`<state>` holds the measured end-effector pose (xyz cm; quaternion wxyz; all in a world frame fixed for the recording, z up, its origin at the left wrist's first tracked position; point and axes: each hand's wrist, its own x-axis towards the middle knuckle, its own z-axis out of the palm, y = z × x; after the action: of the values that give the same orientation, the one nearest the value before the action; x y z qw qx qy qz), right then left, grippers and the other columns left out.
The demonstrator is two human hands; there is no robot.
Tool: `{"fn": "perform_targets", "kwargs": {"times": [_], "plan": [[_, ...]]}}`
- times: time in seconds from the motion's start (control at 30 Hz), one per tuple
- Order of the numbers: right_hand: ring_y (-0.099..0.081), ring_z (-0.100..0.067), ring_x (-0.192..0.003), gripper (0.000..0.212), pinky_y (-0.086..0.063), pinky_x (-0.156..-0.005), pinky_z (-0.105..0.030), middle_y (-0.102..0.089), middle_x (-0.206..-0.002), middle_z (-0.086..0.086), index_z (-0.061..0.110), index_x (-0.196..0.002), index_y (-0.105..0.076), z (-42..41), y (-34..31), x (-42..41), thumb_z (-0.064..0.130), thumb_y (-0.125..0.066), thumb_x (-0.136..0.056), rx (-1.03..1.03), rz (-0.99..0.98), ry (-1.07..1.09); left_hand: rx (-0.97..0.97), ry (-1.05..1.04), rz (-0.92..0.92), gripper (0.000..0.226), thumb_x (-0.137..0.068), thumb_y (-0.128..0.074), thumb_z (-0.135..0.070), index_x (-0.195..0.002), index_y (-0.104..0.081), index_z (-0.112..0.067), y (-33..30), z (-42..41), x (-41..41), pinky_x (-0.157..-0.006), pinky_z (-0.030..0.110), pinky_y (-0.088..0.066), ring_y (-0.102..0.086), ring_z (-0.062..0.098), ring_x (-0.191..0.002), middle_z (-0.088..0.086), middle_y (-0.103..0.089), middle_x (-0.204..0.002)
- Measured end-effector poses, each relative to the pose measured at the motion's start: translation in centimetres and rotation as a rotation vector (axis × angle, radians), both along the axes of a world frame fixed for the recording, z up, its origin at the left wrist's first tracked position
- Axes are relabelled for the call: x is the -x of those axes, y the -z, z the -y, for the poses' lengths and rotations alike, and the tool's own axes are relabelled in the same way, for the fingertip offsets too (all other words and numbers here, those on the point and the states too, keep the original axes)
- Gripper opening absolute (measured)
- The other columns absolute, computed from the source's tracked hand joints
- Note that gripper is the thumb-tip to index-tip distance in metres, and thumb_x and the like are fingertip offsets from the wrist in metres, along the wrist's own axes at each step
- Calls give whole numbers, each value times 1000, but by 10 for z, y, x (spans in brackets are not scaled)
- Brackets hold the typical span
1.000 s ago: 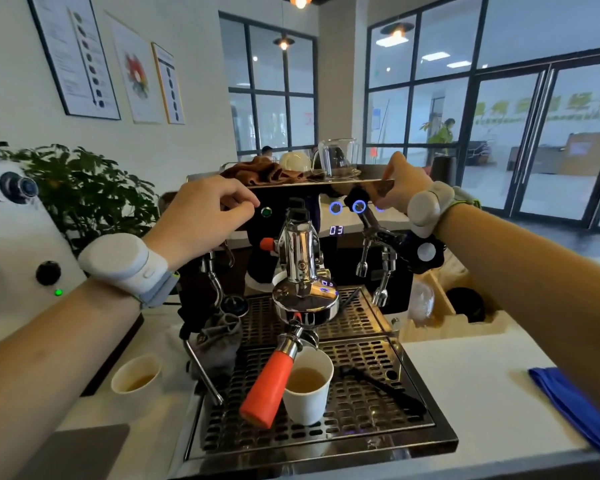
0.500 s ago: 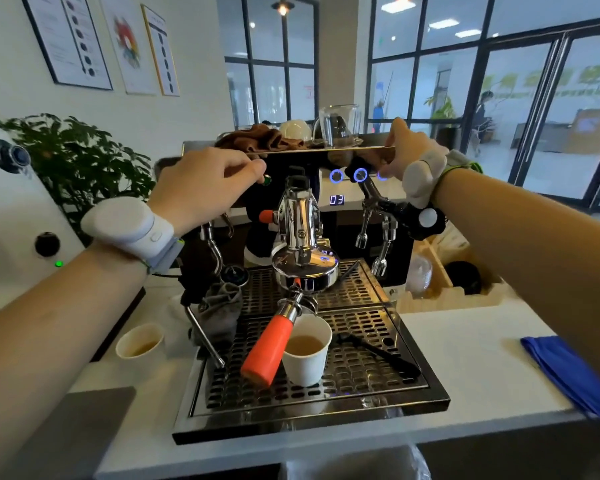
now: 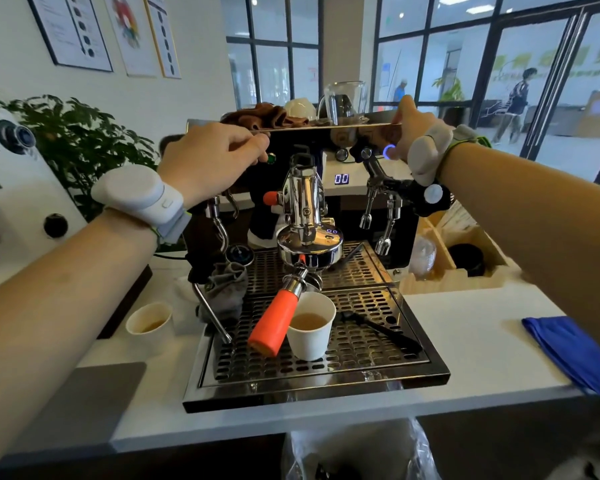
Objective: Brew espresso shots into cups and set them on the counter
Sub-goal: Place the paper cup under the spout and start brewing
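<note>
A white paper cup (image 3: 310, 336) with espresso in it stands on the drip tray (image 3: 378, 362), under the portafilter with the orange handle (image 3: 274, 322). A second paper cup (image 3: 149, 322) with coffee stands on the white counter left of the espresso machine (image 3: 302, 209). My left hand (image 3: 212, 157) has its fingers curled at the machine's top front edge, beside a green lamp (image 3: 270, 157). My right hand (image 3: 409, 129) holds the machine's top right corner, fingers over the edge and thumb down by a blue-ringed button (image 3: 389, 151). The display (image 3: 341, 178) reads 00.
A white grinder (image 3: 18, 188) and a plant stand at the left. A blue cloth (image 3: 575, 351) lies at the counter's right edge. A wooden organiser (image 3: 465, 265) sits right of the machine. A brown cloth, a cup and a glass jug rest on top. Steam wands hang on both sides.
The display went from 03 to 00. Both hands stayed at the machine's top edge; my right thumb now covers part of the blue buttons. The view tilted down.
</note>
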<state>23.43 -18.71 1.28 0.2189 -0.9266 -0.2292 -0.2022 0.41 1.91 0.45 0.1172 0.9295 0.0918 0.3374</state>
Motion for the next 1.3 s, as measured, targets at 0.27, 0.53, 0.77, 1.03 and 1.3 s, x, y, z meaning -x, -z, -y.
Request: {"fn": "perform_targets", "kwargs": {"times": [0.27, 0.53, 0.77, 1.03, 1.3], "plan": [[-52, -32, -82, 39, -35, -72, -35, -59, -114, -27, 6, -125, -38, 0, -3, 5, 11, -56, -92, -9, -32, -10, -22, -25, -15, 37, -95, -38, -56, -84, -69, -39, 1, -1, -2, -52, 22, -27, -50, -18, -59, -29, -56, -56], [-61, -37, -100, 34, -44, -85, -42, -60, -113, -26, 8, -122, -36, 1, -1, 9, 7, -53, -91, -14, -57, -28, -23, -11, -37, 38, -95, -37, -56, -83, -69, -39, 1, -2, -2, -55, 21, -30, -47, -28, -65, -25, -61, -73], [-59, -39, -102, 35, -44, -89, -45, -59, -116, -25, 8, -123, -36, 4, -3, 14, 9, -53, -92, -6, -67, -14, -23, -1, -50, 39, -95, -37, -56, -85, -70, -37, 1, -3, -2, -61, 23, -35, -55, -11, -73, -21, -65, -79], [-59, -36, -105, 26, -43, -93, -45, -57, -121, -27, 9, -114, -38, 4, -4, 16, 4, -52, -93, -4, -55, -17, -14, -3, -43, 40, -95, -37, -56, -85, -71, -36, 1, -2, -2, -59, 21, -34, -54, -13, -70, -22, -65, -77], [-57, -41, -110, 35, -42, -92, -45, -57, -121, -27, 6, -124, -38, 3, -4, 19, 7, -53, -93, -1, -40, -20, -23, -23, -45, 40, -95, -36, -56, -86, -70, -37, 2, -3, -2, -56, 21, -32, -52, -20, -65, -24, -63, -74]]}}
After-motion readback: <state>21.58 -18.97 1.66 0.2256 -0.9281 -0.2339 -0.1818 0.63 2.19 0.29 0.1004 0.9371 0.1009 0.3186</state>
